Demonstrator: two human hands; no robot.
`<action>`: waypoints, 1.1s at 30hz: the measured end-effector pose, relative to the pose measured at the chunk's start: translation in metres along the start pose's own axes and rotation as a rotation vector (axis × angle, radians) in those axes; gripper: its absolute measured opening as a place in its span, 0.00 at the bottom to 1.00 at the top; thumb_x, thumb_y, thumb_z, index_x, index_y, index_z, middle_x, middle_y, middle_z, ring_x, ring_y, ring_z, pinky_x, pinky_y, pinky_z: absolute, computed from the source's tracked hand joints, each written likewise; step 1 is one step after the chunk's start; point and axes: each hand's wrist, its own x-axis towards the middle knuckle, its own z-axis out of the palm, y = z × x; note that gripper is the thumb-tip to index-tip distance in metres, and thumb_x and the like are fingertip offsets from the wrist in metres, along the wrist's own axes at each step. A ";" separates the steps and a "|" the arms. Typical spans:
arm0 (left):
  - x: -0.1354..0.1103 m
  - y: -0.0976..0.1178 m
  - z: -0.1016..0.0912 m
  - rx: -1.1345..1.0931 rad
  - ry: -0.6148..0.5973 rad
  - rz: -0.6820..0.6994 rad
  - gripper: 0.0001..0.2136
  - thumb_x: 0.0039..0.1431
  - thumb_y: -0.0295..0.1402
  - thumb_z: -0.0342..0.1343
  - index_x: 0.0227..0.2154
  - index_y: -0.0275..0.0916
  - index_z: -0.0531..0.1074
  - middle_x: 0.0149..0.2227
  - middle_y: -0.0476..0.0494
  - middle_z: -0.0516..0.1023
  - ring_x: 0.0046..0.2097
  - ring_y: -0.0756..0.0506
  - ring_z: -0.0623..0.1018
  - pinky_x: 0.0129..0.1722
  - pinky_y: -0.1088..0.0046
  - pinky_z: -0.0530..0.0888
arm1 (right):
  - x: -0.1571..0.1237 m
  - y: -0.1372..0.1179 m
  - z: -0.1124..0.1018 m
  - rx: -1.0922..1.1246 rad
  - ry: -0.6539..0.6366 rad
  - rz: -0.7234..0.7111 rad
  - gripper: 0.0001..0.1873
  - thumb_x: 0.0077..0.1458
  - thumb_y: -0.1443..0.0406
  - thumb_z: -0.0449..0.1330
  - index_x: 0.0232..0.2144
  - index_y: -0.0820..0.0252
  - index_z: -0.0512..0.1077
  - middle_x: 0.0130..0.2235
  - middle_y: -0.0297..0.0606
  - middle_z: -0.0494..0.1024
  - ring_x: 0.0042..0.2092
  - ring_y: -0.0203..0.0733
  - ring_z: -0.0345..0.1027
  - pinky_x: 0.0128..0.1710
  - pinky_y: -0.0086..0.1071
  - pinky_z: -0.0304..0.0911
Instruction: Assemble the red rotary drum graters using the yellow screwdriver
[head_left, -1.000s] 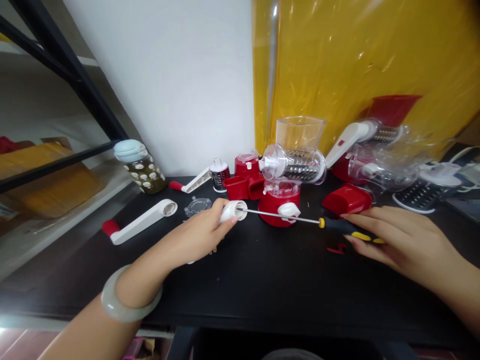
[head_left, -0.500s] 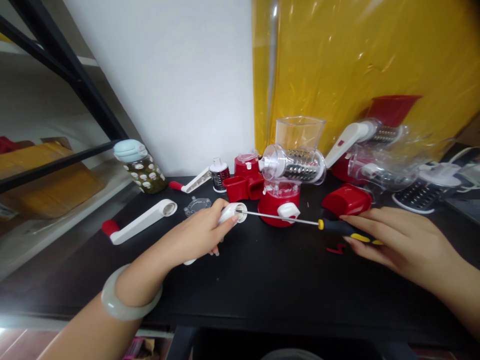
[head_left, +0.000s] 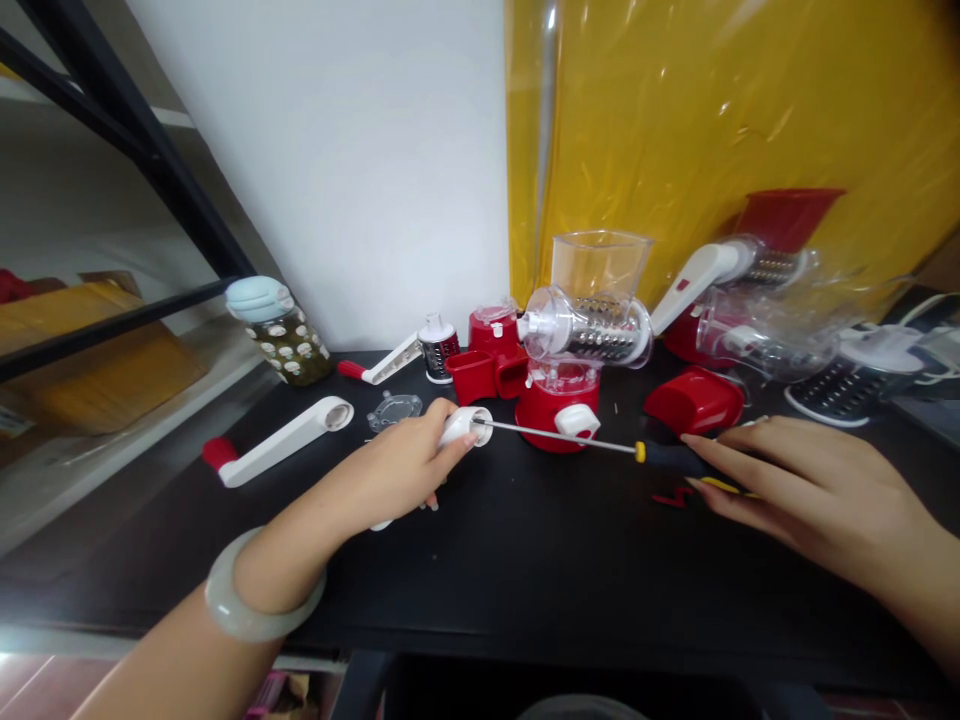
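Since the frame half a second earlier, the right hand point(head_left: 814, 490) has shifted around the handle of the screwdriver point(head_left: 640, 452), so that less yellow of the handle shows; the left hand point(head_left: 405, 455) is practically unchanged in position. Clock positions refer to the hollow end of the white part point(head_left: 453, 427), 12 o'clock pointing away from the person. Nearest, at 8 o'clock, a pale bangle point(head_left: 222, 595) encircles the left wrist. The left hand, between 8 and 9 o'clock, is closed around the white part, hollow end exposed above the black surface point(head_left: 525, 560). The screwdriver enters this opening from 3 o'clock; its tip contact is not discernible. The right hand grips the handle with extended fingers. Between 3 and 4 o'clock, just beside the handle, lies a small red clip point(head_left: 679, 496). At 9 o'clock rests a white crank point(head_left: 281, 443) with a red knob. Farther out, a red scoop-shaped part point(head_left: 697, 400) lies at 3 o'clock, and an assembled grater point(head_left: 592, 335) with clear hopper stands upright at 2 o'clock. At 11 o'clock stands a small grating drum point(head_left: 440, 352); at 10 o'clock, a patterned bottle point(head_left: 289, 345). Yellow sheeting point(head_left: 720, 120) hangs behind, at 1 to 2 o'clock.
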 end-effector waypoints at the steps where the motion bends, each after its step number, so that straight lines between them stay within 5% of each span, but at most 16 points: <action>1: 0.000 0.000 0.000 0.002 0.001 -0.001 0.23 0.64 0.58 0.41 0.45 0.43 0.63 0.27 0.48 0.79 0.22 0.44 0.77 0.22 0.71 0.64 | 0.000 0.000 0.000 -0.003 -0.001 -0.005 0.13 0.58 0.67 0.62 0.47 0.61 0.73 0.34 0.41 0.77 0.32 0.41 0.71 0.31 0.34 0.65; 12: -0.001 0.004 -0.001 0.046 -0.013 -0.016 0.23 0.64 0.58 0.39 0.45 0.44 0.62 0.27 0.48 0.79 0.23 0.43 0.78 0.23 0.71 0.63 | -0.001 -0.001 -0.001 -0.029 -0.012 -0.037 0.17 0.57 0.69 0.63 0.49 0.66 0.70 0.35 0.44 0.75 0.32 0.43 0.69 0.29 0.36 0.66; 21: 0.001 0.004 -0.002 0.112 -0.007 -0.030 0.22 0.66 0.56 0.38 0.47 0.43 0.62 0.28 0.48 0.79 0.24 0.44 0.78 0.25 0.70 0.65 | -0.006 -0.010 0.001 0.172 0.009 0.082 0.23 0.61 0.70 0.59 0.58 0.58 0.67 0.43 0.42 0.74 0.41 0.41 0.73 0.41 0.35 0.72; 27: 0.002 0.004 -0.001 0.122 -0.032 -0.039 0.21 0.66 0.56 0.38 0.46 0.44 0.61 0.27 0.49 0.78 0.23 0.45 0.78 0.25 0.70 0.66 | 0.001 -0.010 0.000 0.300 0.076 0.143 0.16 0.60 0.68 0.61 0.51 0.57 0.71 0.43 0.39 0.77 0.42 0.38 0.75 0.44 0.27 0.71; 33: 0.005 0.002 -0.001 0.123 -0.036 -0.044 0.21 0.66 0.55 0.38 0.46 0.43 0.61 0.27 0.49 0.77 0.22 0.45 0.78 0.25 0.71 0.66 | 0.005 -0.010 0.004 0.539 0.065 0.246 0.11 0.58 0.64 0.62 0.45 0.52 0.72 0.47 0.42 0.64 0.44 0.39 0.70 0.38 0.29 0.72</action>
